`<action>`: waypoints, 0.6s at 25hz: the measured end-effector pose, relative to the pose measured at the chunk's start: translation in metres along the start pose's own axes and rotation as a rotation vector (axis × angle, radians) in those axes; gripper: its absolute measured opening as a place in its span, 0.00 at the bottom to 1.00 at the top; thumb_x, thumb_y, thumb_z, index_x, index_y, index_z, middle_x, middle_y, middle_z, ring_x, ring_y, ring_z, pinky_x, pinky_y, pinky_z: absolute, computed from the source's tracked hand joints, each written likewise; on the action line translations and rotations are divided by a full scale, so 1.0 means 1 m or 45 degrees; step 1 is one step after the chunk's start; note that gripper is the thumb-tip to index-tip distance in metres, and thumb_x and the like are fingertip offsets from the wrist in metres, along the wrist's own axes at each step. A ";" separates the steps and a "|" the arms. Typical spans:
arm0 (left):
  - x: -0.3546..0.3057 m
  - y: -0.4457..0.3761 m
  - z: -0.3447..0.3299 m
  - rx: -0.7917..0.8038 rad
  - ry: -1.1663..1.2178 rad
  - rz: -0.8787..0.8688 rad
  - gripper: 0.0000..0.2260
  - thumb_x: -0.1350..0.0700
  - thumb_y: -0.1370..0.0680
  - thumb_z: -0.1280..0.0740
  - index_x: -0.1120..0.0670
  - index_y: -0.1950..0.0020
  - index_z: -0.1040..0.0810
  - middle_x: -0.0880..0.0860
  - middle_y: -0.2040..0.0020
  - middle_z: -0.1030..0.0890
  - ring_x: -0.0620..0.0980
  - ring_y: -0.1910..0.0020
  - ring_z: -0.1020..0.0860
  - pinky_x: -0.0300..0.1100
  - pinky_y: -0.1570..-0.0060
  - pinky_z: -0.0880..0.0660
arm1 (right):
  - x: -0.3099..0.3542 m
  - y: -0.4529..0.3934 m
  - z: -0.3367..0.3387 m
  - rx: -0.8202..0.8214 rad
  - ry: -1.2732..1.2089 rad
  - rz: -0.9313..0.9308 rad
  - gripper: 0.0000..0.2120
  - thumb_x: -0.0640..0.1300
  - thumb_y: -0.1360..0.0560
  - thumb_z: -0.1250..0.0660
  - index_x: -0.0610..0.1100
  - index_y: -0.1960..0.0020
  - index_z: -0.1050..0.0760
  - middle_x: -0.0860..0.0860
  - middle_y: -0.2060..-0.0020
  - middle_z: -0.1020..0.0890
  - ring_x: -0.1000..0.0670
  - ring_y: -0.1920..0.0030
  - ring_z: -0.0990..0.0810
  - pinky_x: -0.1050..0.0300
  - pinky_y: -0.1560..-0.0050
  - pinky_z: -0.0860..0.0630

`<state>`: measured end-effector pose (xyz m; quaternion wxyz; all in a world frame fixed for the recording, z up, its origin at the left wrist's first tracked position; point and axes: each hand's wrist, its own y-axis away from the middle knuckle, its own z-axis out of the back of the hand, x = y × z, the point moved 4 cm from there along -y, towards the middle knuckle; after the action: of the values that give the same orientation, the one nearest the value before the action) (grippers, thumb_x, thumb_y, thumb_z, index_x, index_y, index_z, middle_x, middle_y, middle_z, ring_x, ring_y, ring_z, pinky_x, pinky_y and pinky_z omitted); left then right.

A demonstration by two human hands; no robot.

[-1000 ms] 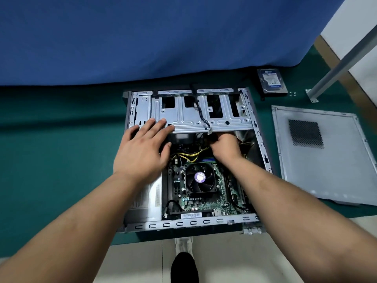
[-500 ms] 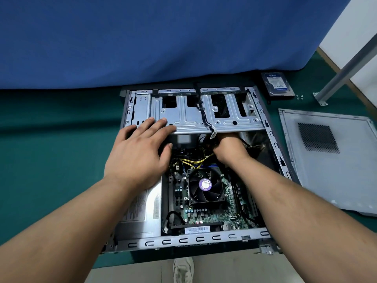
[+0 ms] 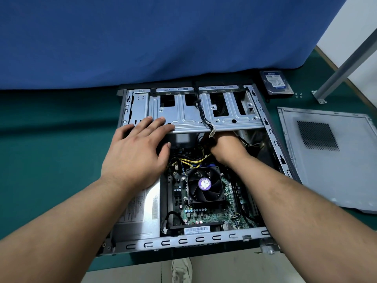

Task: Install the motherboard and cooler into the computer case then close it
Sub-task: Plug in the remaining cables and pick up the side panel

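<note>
The open computer case (image 3: 183, 241) lies flat on the green table. The green motherboard (image 3: 206, 214) sits inside it with the black cooler fan (image 3: 205, 185) mounted on top. My left hand (image 3: 136, 154) rests flat with straight fingers on the silver drive cage (image 3: 204, 117). My right hand (image 3: 226, 149) reaches under the cage's front edge among yellow and black cables (image 3: 191, 160); its fingers are hidden there. The grey side panel (image 3: 330, 160) lies flat to the right of the case.
A hard drive (image 3: 275, 82) lies at the back right with a few small screws (image 3: 298, 95) beside it. A metal post (image 3: 344, 64) slants up at the far right. A blue curtain hangs behind the case. The power supply (image 3: 140, 211) fills the case's left side.
The view has drawn closer to the case. My right hand has pushed slightly deeper under the drive cage. My left hand stays flat on the cage.
</note>
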<state>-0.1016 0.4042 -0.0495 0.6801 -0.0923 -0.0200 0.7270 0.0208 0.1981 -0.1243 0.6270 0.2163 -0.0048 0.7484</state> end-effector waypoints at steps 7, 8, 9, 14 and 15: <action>0.001 0.000 -0.001 -0.002 -0.001 -0.001 0.23 0.40 0.19 0.49 0.36 0.24 0.34 0.37 0.22 0.34 0.39 0.21 0.41 0.48 0.24 0.45 | 0.005 0.001 0.002 0.035 0.034 -0.020 0.11 0.40 0.22 0.35 0.39 0.43 0.20 0.38 0.47 0.18 0.37 0.46 0.18 0.51 0.49 0.23; 0.002 0.000 -0.001 0.000 -0.001 -0.001 0.23 0.40 0.19 0.49 0.36 0.24 0.34 0.37 0.22 0.34 0.39 0.21 0.41 0.48 0.24 0.45 | 0.006 0.001 0.002 0.042 0.047 -0.013 0.11 0.40 0.22 0.35 0.39 0.43 0.19 0.39 0.47 0.18 0.37 0.46 0.18 0.52 0.50 0.24; 0.002 -0.001 -0.001 0.001 -0.001 -0.003 0.23 0.40 0.19 0.49 0.36 0.24 0.35 0.36 0.22 0.34 0.39 0.21 0.41 0.48 0.24 0.45 | 0.007 0.002 0.001 0.049 0.053 -0.012 0.10 0.40 0.22 0.35 0.39 0.44 0.19 0.39 0.48 0.18 0.38 0.47 0.18 0.53 0.52 0.25; 0.001 0.000 -0.001 -0.003 0.003 -0.004 0.23 0.40 0.19 0.49 0.36 0.24 0.35 0.37 0.22 0.33 0.39 0.21 0.41 0.48 0.24 0.45 | 0.005 0.002 0.002 0.063 0.020 -0.042 0.08 0.39 0.23 0.34 0.39 0.46 0.20 0.39 0.53 0.20 0.37 0.48 0.18 0.54 0.54 0.28; 0.001 0.000 -0.001 -0.003 0.004 -0.004 0.23 0.40 0.19 0.49 0.36 0.24 0.35 0.37 0.22 0.33 0.39 0.21 0.41 0.48 0.24 0.45 | 0.005 0.002 0.003 0.060 0.024 -0.038 0.08 0.39 0.23 0.34 0.39 0.45 0.20 0.40 0.54 0.21 0.37 0.48 0.18 0.54 0.54 0.28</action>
<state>-0.1011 0.4053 -0.0504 0.6810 -0.0943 -0.0199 0.7259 0.0189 0.2014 -0.1195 0.6329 0.2242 0.0220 0.7408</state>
